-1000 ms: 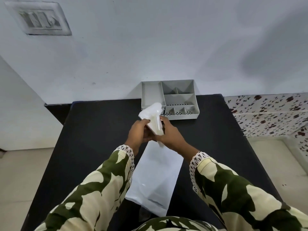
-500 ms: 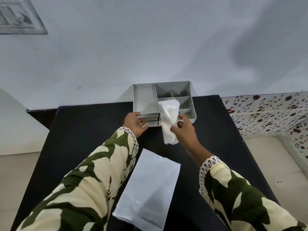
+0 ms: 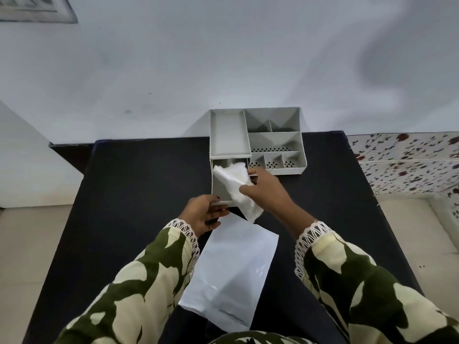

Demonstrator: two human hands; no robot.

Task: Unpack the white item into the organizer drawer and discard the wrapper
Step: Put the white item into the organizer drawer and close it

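Observation:
A grey organizer (image 3: 273,135) with several compartments stands at the far edge of the black table (image 3: 139,194). Its drawer (image 3: 219,187) is pulled out toward me at the lower left. My left hand (image 3: 202,214) grips the drawer's front edge. My right hand (image 3: 265,188) pinches a crumpled white item in thin clear wrapping (image 3: 236,182), holding it over the open drawer, with its lower end hanging past the drawer front. A flat white wrapper bag (image 3: 231,276) lies on the table just before me.
A white wall rises right behind the organizer. At the right a floral-patterned surface (image 3: 407,160) adjoins the table. Pale floor shows on both sides. A wall switch plate (image 3: 32,8) sits at the upper left.
My left hand pulled the drawer out toward me. My right hand brought the white item from in front of the organizer down over the open drawer.

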